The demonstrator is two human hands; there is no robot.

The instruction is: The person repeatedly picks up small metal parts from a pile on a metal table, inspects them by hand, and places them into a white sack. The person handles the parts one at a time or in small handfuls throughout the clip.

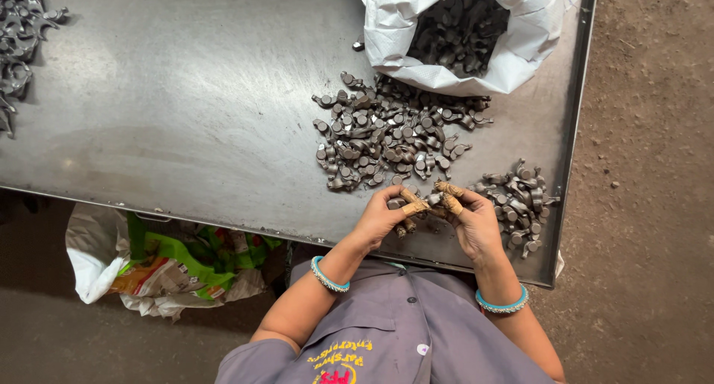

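Note:
My left hand (381, 219) and my right hand (473, 222) meet near the front edge of a grey metal table (186, 109). Their fingertips are wrapped in brown tape. Together they pinch a small dark metal part (433, 199) between them. Just beyond my hands lies a large heap of similar small metal parts (387, 135). A smaller pile of the same parts (517, 198) sits to the right of my right hand. A white sack (461, 34) full of these parts lies open at the far edge, spilling toward the heap.
More dark metal pieces (18, 34) lie at the table's far left corner. A white bag with green and orange packaging (163, 269) rests on the floor under the table's front edge. Brown dirt floor (654, 168) runs along the right.

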